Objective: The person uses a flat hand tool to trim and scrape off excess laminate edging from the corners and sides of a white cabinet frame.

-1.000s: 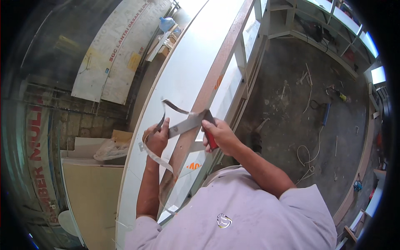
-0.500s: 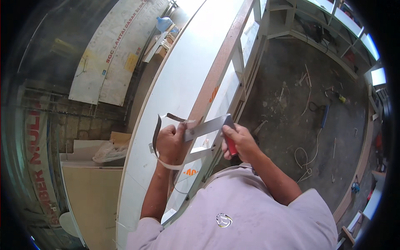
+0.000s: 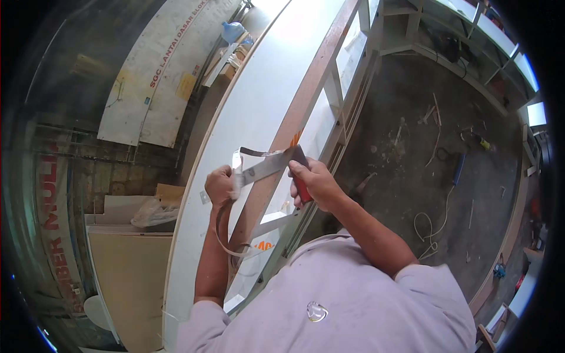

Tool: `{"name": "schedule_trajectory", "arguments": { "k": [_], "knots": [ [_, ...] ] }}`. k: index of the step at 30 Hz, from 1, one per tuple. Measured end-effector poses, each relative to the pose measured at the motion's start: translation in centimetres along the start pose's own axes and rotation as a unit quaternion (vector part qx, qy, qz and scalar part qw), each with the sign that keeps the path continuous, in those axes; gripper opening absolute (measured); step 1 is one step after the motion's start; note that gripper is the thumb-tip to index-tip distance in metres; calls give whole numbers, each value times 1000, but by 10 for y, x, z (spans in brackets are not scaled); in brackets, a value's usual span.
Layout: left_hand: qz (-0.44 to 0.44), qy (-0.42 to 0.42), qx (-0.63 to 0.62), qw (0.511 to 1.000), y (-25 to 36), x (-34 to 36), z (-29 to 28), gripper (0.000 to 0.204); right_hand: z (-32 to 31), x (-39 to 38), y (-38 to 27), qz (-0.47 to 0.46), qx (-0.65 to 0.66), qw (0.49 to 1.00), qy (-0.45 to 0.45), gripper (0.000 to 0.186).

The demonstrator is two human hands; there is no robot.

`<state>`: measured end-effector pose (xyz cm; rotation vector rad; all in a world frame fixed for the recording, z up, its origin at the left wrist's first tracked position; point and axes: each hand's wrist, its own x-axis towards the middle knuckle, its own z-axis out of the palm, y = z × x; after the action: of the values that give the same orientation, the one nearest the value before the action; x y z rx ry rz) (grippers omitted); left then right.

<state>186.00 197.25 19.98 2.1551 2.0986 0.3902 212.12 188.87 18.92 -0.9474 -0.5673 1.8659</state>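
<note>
Over the long white panel (image 3: pixel 247 117), seen from the head camera, 2 hands meet at a brown wooden rail (image 3: pixel 294 126) that runs along the panel's edge; the left hand (image 3: pixel 220 185) is closed tight on a thin, curling white strip (image 3: pixel 226 232), which looks like trim pulled off the edge; the strip loops down below the fist, likely so it stays clear of the blade; the right hand (image 3: pixel 312 179) is wrapped shut around a red-handled flat metal tool (image 3: pixel 268 167); the tool lies across the rail, tip toward the left hand, so it can scrape or cut there; beyond the rail lies a dusty floor (image 3: pixel 412 147) with scraps and cords.
</note>
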Motion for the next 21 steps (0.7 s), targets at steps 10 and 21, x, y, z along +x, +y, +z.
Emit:
{"name": "schedule_trajectory", "arguments": {
  "k": [10, 21],
  "knots": [
    [-22, -10, -42, 999, 56, 21, -4, 51, -30, 12, -27, 9, 14, 1000, 16, 33],
    [-16, 22, -47, 999, 62, 56, 19, 59, -44, 39, -53, -8, 2, 1000, 9, 35]
  ]
}}
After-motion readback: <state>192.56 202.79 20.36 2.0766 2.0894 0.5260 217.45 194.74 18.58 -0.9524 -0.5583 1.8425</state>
